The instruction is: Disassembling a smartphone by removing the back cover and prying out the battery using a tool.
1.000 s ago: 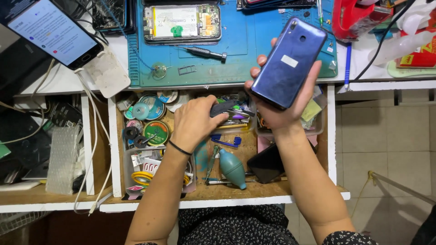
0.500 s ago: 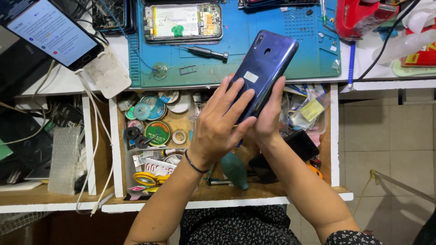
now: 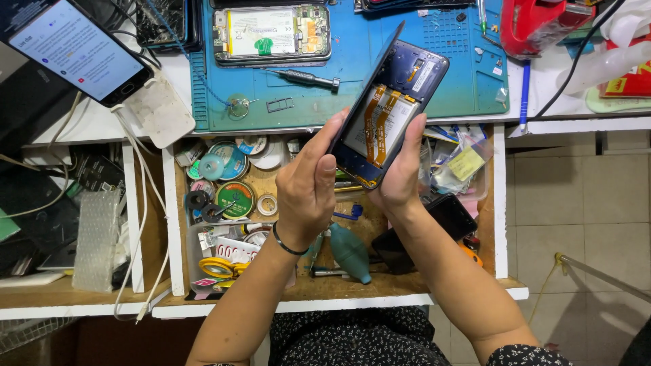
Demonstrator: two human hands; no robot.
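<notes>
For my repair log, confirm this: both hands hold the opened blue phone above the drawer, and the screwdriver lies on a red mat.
One slip: the screwdriver lies on a blue mat, per the head view. The rest stands: left hand and right hand hold the opened blue phone above the drawer.

Landmark: the blue mat (image 3: 352,88) on the surface.

Left of the mat, at the far corner, a phone (image 3: 74,51) lies tilted with its screen lit white, small coloured marks on it, in a black frame.

On the mat's far edge an opened phone (image 3: 271,32) shows a pale rectangular battery label with a green tab.

Right of the mat, at the surface's edge, stands a red and yellow package (image 3: 627,80).

Below the mat, in the open drawer (image 3: 500,203), lie round tape rolls with green and teal labels (image 3: 234,198), a white and red printed packet (image 3: 234,252), and a small yellow bag (image 3: 466,163) near the drawer's right wall.
</notes>
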